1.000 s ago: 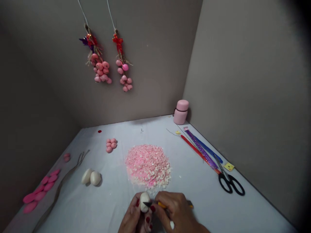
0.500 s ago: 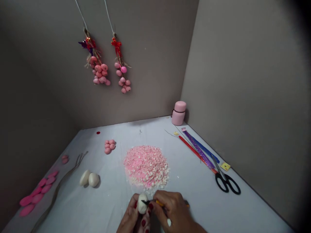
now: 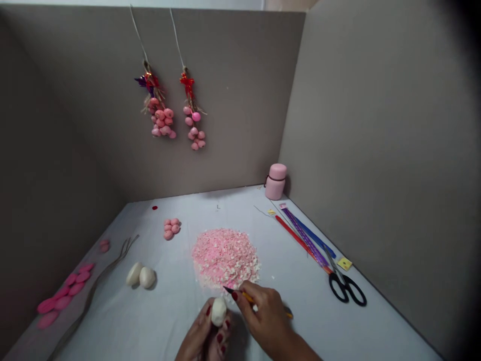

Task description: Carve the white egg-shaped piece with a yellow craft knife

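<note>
The left hand (image 3: 201,332) grips a white lump (image 3: 218,312), its long side running up and away, and the right hand (image 3: 266,311) has its fingers closed around a knife (image 3: 248,297) that points left and away, off the lump. A pink and white crumb pile (image 3: 226,255) sits just past both hands, black-handled scissors (image 3: 344,281) lie to the right, and a little "L" (image 3: 218,206) shows farther back.
</note>
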The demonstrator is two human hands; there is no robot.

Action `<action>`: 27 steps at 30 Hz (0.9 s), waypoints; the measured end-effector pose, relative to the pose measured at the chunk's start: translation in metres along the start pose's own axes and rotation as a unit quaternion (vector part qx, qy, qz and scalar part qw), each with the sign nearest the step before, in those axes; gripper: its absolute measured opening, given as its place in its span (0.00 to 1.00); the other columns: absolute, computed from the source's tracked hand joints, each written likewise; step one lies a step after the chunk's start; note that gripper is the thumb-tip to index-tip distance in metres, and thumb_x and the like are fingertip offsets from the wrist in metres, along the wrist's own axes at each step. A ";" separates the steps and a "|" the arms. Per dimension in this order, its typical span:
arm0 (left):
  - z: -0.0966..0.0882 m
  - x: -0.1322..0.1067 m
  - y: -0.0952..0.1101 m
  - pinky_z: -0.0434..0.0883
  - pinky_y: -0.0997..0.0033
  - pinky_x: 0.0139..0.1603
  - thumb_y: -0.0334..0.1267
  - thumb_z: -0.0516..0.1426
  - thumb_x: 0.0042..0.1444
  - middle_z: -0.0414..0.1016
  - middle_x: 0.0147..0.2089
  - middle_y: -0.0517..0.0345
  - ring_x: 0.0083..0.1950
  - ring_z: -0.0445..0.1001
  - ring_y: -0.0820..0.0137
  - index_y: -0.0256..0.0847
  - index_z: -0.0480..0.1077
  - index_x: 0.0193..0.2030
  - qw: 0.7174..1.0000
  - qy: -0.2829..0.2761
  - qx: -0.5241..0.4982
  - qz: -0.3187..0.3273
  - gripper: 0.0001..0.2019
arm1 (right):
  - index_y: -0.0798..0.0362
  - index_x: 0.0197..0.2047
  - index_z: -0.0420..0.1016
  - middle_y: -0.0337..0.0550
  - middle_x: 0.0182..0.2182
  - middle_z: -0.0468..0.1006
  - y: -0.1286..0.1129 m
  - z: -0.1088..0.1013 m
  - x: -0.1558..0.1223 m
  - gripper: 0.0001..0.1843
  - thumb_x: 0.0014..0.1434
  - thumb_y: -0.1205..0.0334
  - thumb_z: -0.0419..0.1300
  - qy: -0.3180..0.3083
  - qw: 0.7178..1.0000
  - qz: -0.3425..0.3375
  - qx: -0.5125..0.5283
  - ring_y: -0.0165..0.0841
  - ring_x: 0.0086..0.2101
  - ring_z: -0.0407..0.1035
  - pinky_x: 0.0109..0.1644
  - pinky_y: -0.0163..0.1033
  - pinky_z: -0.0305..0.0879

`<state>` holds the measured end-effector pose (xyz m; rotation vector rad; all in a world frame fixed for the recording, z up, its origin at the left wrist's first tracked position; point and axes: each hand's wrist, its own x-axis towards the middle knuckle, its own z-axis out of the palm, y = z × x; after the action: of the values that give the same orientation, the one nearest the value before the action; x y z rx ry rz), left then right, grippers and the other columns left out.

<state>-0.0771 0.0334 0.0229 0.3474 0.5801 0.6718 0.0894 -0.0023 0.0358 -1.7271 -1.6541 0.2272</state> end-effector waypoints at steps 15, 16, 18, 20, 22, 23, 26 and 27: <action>0.020 0.000 0.007 0.79 0.81 0.36 0.24 0.69 0.45 0.86 0.31 0.51 0.33 0.84 0.68 0.32 0.81 0.34 0.995 0.050 0.006 0.083 0.07 | 0.50 0.24 0.67 0.38 0.18 0.73 0.008 0.007 0.000 0.29 0.71 0.48 0.40 0.055 0.997 -0.036 -0.041 0.32 0.20 0.70 0.26 0.35 0.51; 0.021 0.000 0.007 0.79 0.82 0.35 0.25 0.70 0.43 0.86 0.31 0.52 0.33 0.84 0.69 0.33 0.81 0.33 0.994 0.056 0.011 0.092 0.08 | 0.50 0.24 0.67 0.38 0.18 0.73 0.009 0.008 0.000 0.29 0.71 0.48 0.40 0.062 0.997 -0.039 -0.039 0.32 0.20 0.70 0.26 0.35 0.52; 0.023 0.000 0.006 0.78 0.82 0.35 0.28 0.71 0.40 0.86 0.31 0.53 0.32 0.84 0.70 0.34 0.81 0.34 0.992 0.054 0.028 0.109 0.12 | 0.50 0.24 0.66 0.37 0.18 0.72 0.009 0.008 -0.001 0.28 0.71 0.48 0.41 0.069 0.996 -0.047 -0.033 0.31 0.19 0.69 0.26 0.34 0.52; 0.021 0.000 0.006 0.77 0.82 0.38 0.31 0.72 0.39 0.86 0.31 0.53 0.34 0.83 0.70 0.36 0.80 0.36 0.990 0.040 0.055 0.127 0.14 | 0.50 0.24 0.65 0.36 0.17 0.71 0.007 0.008 -0.003 0.27 0.71 0.50 0.42 0.069 0.996 -0.061 -0.022 0.30 0.19 0.68 0.25 0.33 0.52; 0.019 0.000 0.004 0.75 0.79 0.41 0.34 0.72 0.41 0.85 0.34 0.52 0.36 0.83 0.70 0.37 0.80 0.38 0.984 0.014 0.082 0.156 0.15 | 0.50 0.23 0.65 0.36 0.18 0.71 0.004 0.008 -0.005 0.25 0.70 0.51 0.44 0.066 0.995 -0.075 -0.012 0.29 0.19 0.67 0.25 0.32 0.52; 0.017 0.001 0.003 0.74 0.77 0.43 0.36 0.71 0.42 0.85 0.35 0.52 0.37 0.82 0.69 0.37 0.79 0.38 0.980 -0.001 0.096 0.172 0.15 | 0.50 0.23 0.65 0.36 0.18 0.71 0.002 0.008 -0.006 0.25 0.70 0.52 0.44 0.064 0.995 -0.082 -0.007 0.29 0.20 0.67 0.26 0.32 0.53; 0.015 0.002 0.000 0.71 0.70 0.48 0.41 0.69 0.46 0.84 0.36 0.52 0.42 0.79 0.65 0.39 0.78 0.40 0.970 -0.036 0.136 0.199 0.14 | 0.51 0.25 0.67 0.37 0.20 0.72 -0.003 0.007 -0.009 0.22 0.69 0.54 0.45 0.057 0.994 -0.096 0.005 0.29 0.21 0.67 0.27 0.32 0.53; 0.014 0.002 -0.001 0.69 0.69 0.49 0.42 0.68 0.47 0.83 0.37 0.53 0.43 0.78 0.65 0.40 0.78 0.40 0.967 -0.042 0.149 0.201 0.14 | 0.51 0.25 0.67 0.37 0.20 0.72 -0.004 0.007 -0.010 0.22 0.68 0.54 0.46 0.054 0.994 -0.099 0.007 0.29 0.21 0.67 0.27 0.32 0.53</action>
<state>-0.0665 0.0323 0.0326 0.7860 0.5345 0.9560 0.0808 -0.0092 0.0299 -1.5248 -1.7248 0.0505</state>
